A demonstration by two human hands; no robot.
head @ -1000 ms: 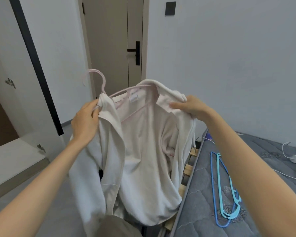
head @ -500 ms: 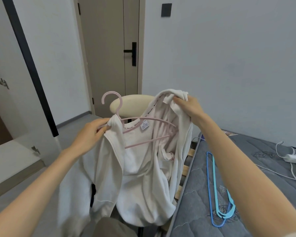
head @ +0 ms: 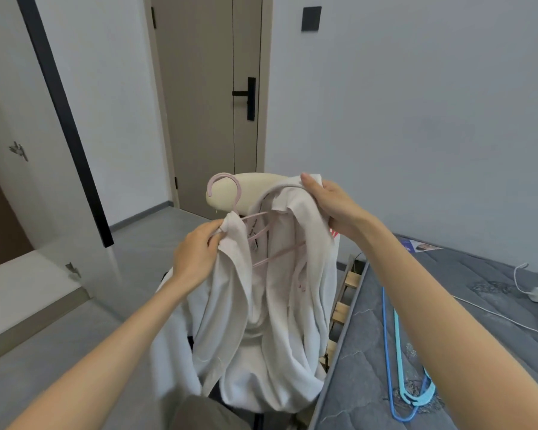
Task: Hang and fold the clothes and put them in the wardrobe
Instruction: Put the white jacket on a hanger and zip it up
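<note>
Hands (head: 196,252) (head: 333,201) grip shirt (head: 267,330) shoulders, arms outstretched.

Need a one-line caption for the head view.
Left hand and right hand hold a white top over a pink hanger.

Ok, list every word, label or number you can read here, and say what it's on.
Nothing can be read.
Sewn-in label inside the white garment: too small.
Red print at the garment's edge: mostly hidden.
Leaflet on the mattress: blurred.
</note>
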